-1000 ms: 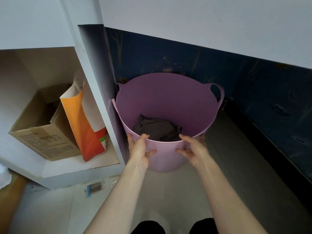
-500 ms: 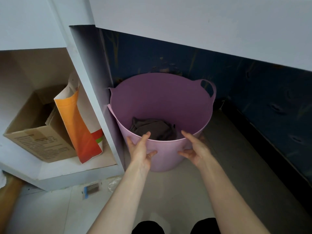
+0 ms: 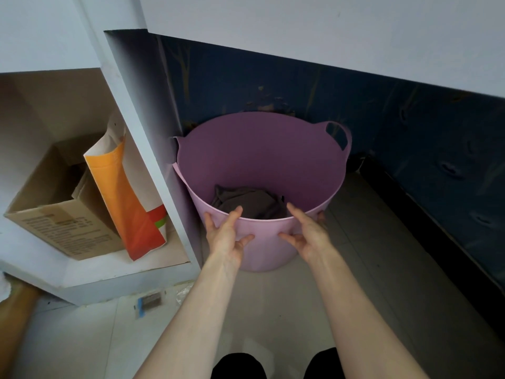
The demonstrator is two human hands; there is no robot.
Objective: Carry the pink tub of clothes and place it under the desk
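Both sets of fingers are spread loose at the near rim of the pink tub [image 3: 262,165], gripping nothing: left hand [image 3: 225,236] at 7 o'clock, right hand [image 3: 308,236] at 5. The tub, dark clothes [image 3: 246,201] inside, stands on the floor [image 3: 355,269] under the desk [image 3: 300,31].

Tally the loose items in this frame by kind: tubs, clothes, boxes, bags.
Pink tub: 1
Dark garment heap in the tub: 1, pieces cannot be told apart
Cardboard box: 1
Orange paper bag: 1
Total: 4
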